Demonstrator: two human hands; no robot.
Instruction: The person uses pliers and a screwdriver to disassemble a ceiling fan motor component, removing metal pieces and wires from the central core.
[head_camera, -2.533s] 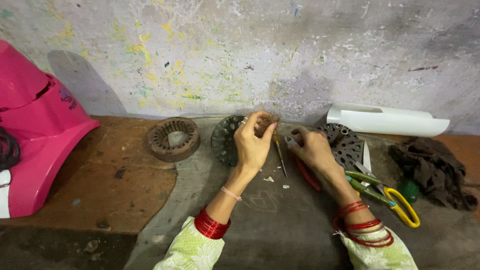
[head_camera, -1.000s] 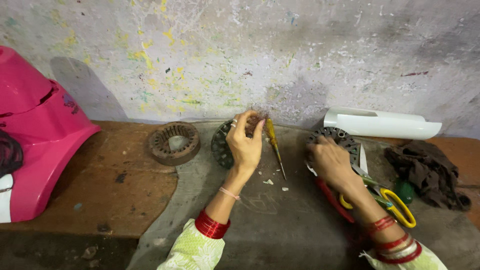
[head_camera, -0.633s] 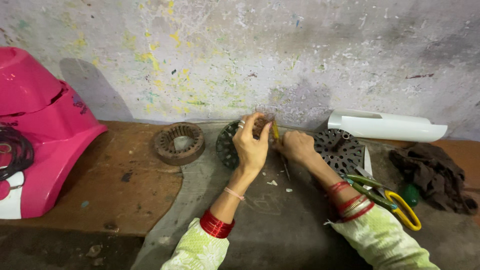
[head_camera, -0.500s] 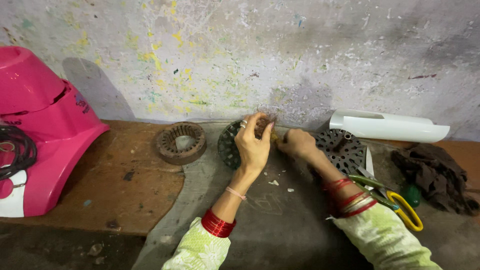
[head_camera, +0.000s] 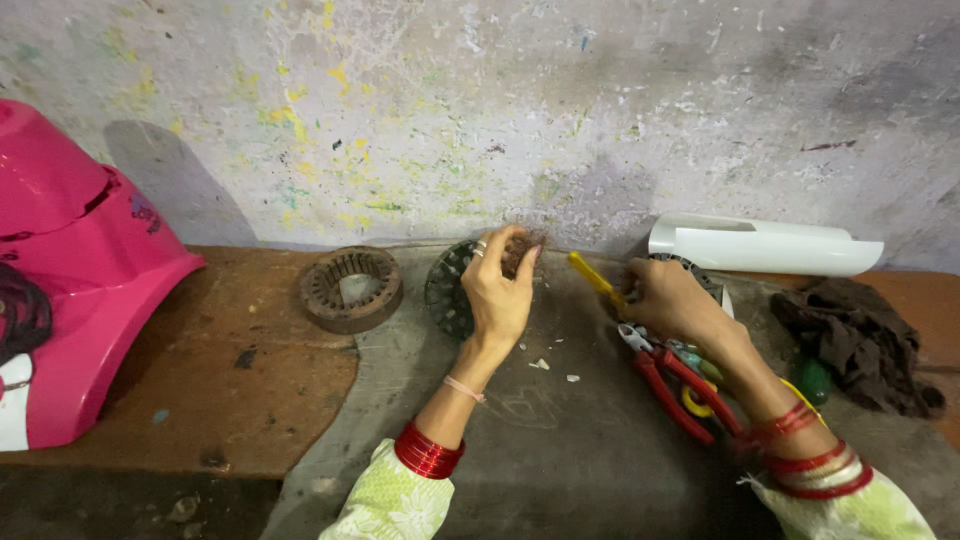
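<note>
While left hand (head_camera: 503, 290) grips stator (head_camera: 452, 290), right hand (head_camera: 672, 300) clasps yellow-handled screwdriver (head_camera: 595, 277).

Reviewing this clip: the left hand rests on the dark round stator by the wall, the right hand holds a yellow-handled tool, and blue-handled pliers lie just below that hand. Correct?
Not quite. In the head view the pliers below the right hand have red handles, not blue. The rest stands: the left hand rests on the dark round stator by the wall, and the right hand holds a yellow-handled tool.
</note>
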